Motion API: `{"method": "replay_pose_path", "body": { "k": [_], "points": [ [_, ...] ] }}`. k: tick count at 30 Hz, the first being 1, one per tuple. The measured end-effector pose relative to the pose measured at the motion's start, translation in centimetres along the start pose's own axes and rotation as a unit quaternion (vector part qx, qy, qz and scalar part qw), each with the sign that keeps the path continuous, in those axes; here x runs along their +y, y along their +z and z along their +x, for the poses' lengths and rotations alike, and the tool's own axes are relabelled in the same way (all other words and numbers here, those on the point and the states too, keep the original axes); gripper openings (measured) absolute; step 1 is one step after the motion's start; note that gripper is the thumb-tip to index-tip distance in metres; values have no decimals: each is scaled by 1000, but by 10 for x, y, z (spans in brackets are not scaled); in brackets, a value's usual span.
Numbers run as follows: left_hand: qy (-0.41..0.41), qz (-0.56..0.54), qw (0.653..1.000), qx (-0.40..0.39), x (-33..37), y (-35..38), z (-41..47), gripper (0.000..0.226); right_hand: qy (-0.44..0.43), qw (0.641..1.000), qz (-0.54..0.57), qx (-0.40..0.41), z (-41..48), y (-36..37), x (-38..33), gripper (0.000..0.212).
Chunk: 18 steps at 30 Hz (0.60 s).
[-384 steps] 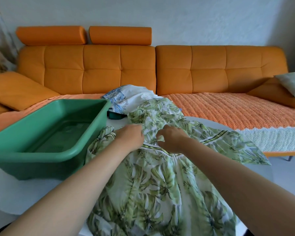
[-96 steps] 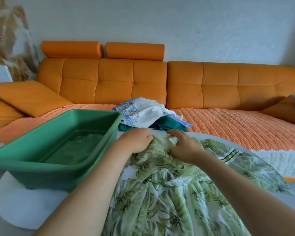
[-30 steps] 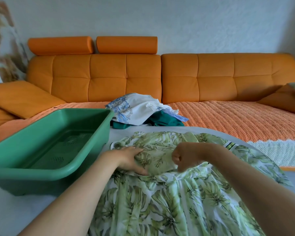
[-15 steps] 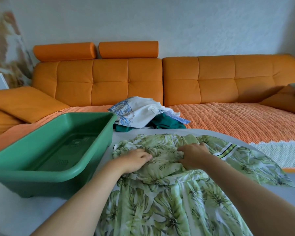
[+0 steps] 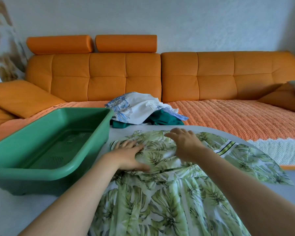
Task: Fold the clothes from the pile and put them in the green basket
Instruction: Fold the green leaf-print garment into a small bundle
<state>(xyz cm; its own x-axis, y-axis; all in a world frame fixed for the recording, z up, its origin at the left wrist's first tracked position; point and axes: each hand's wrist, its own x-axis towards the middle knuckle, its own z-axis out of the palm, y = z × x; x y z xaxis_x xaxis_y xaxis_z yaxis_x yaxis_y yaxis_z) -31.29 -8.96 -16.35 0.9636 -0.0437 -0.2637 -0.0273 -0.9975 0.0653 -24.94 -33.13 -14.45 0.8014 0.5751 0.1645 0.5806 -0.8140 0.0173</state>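
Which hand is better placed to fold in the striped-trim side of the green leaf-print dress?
Right, probably. The right hand lies flat on the green leaf-print dress beside the striped trim; the left hand rests across it, nearer the green plastic basket.

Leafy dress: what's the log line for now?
left hand flat on leafy dress | right hand flat on it | green basket beside | pile behind

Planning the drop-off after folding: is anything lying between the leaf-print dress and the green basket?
Nothing visible. The dress lies on the table right beside the green basket, whose inside shows no clothes. The pile of clothes sits behind both, off that path.
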Motion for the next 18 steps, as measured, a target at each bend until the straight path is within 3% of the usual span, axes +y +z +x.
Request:
{"method": "replay_pose_path", "body": {
  "k": [3,6,9,13,15,18],
  "points": [
    [-3,-32,995,95,0,-15,-10,74,-33,986,127,-101,1,-1,-33,69],
    [-78,-96,980,158,-8,-14,-16,57,-17,975,50,-217,1,11,-55,52],
    [-170,-123,973,97,-16,0,-23,66,10,990,-1,-138,12,5,-73,38],
    [-194,-125,971,56,-18,12,-28,76,-3,997,77,-26,43,0,-103,39],
    [-186,-117,973,64,-20,16,-29,71,-16,995,94,-11,69,2,-119,39],
    [-172,-87,976,98,-19,23,-31,60,-36,993,92,-65,113,7,-144,39]
  ]
}}
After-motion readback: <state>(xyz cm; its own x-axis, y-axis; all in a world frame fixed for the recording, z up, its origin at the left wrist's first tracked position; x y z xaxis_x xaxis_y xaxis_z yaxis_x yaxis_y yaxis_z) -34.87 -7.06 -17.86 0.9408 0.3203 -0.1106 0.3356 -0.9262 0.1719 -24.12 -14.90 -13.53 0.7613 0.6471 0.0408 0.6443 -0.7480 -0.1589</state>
